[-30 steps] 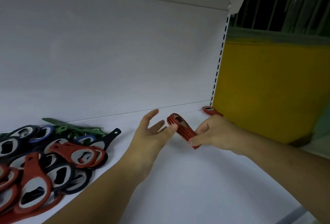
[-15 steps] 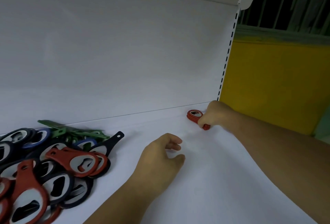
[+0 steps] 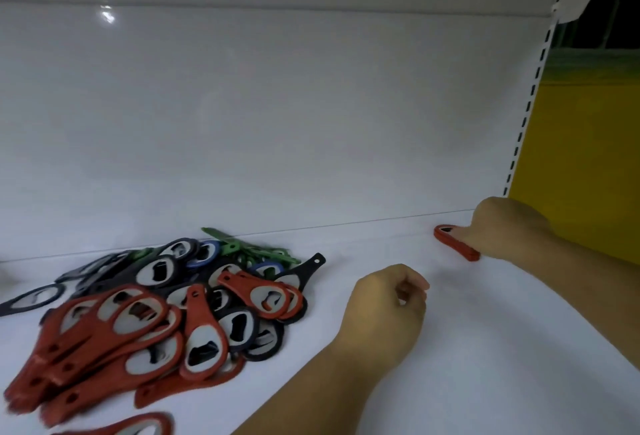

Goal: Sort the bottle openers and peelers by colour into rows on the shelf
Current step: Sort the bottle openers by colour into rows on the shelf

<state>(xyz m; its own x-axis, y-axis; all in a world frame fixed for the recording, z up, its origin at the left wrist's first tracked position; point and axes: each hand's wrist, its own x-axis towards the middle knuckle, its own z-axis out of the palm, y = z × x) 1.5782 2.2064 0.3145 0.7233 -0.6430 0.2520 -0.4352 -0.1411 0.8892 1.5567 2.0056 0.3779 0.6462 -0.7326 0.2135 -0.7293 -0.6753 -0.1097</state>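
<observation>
At the right-hand back corner of the white shelf, the right hand lies knuckles-up, closed over the handle end of a stack of red bottle openers that rests flat against the back panel. The left hand sits mid-shelf, well apart from the stack, its fingers loosely curled and holding nothing. To the left lies a mixed heap: red openers in front, black openers behind and under them, a few blue openers, and green peelers at the back.
</observation>
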